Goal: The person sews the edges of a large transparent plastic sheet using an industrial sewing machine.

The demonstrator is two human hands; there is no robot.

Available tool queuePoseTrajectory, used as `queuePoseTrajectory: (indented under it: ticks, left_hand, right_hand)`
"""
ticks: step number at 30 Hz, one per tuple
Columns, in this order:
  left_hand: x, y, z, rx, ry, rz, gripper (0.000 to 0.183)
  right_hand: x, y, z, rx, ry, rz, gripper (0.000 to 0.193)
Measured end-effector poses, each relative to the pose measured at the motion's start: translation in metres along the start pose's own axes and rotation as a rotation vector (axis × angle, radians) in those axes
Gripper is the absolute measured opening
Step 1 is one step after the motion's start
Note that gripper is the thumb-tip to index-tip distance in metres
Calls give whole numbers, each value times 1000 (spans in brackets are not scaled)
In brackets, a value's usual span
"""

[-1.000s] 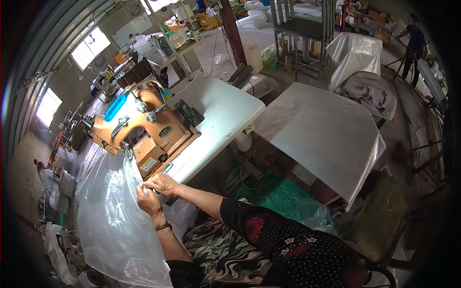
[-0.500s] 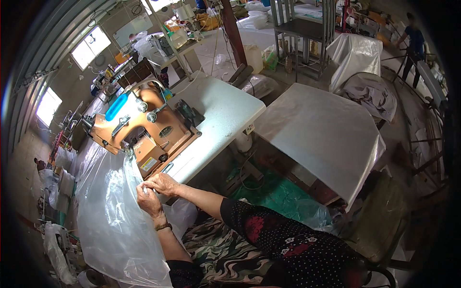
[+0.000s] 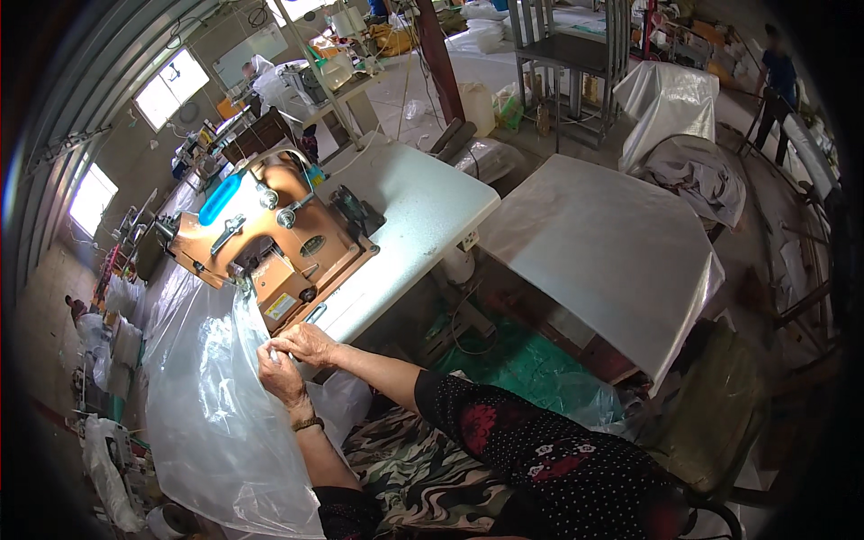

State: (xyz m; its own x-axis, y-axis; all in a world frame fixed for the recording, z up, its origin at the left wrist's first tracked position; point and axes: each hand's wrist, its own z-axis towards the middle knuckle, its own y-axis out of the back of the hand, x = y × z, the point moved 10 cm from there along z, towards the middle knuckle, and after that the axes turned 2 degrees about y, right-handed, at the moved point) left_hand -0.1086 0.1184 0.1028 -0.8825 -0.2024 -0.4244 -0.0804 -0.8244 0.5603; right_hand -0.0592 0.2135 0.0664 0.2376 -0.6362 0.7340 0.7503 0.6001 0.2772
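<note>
So, both hands pinching clear plastic at the front edge of the sewing table

Left hand (image 3: 281, 373) and right hand (image 3: 306, 345) sit touching each other, fingers curled shut on the edge of the clear plastic sheet (image 3: 211, 405), right at the near edge of the white table (image 3: 423, 211), just below the orange sewing machine (image 3: 270, 243); most of the sheet hangs off that edge toward the floor, and some runs up under the machine's head; can't tell exactly how tight the pinch is, it's small in view. Risk as I see it: slick film could slide out of the pinch, or the hanging weight could drag it crooked; fingertips are also close to the needle end.
</note>
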Motion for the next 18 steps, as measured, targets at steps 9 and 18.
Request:
queuePoseTrajectory:
  ticks: [9,18]
  left_hand:
    - [3,-2,-1,4,0,-17,18]
    - [-6,-2,0,14,2,2,17]
  right_hand:
    - [8,5,-2,-14,-4,7,48]
    - [0,5,-2,-29,-6,22,49]
